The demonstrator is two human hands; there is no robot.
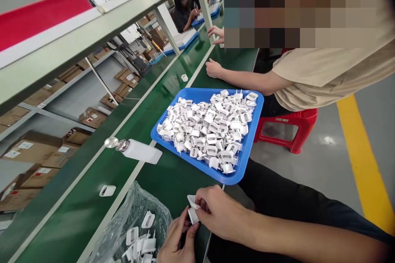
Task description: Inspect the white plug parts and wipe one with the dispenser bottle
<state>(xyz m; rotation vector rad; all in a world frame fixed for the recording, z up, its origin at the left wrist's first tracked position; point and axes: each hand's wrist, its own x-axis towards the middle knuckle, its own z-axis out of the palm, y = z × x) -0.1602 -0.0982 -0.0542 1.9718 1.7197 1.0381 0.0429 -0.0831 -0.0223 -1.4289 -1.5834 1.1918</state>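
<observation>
At the bench's near edge, my left hand (177,240) pinches a small white plastic plug housing (193,216) between thumb and fingers. My right hand (225,213) is closed on a thin white wipe (193,201), held against that housing. Just beyond my hands, a blue tray (197,167) carries a heap of similar white plug housings (210,125), some with pins showing. Left of my left hand, a clear plastic bag (129,209) holds several more white plug pieces (149,245).
A white bottle (143,151) with a metal cap and raised lid is left of the tray. Single white pieces rest on the green bench (160,111), one near the bag (108,190). Beside me sits a person in a beige shirt (314,78) on a red stool (296,129). A shelf frame (123,4) crosses above.
</observation>
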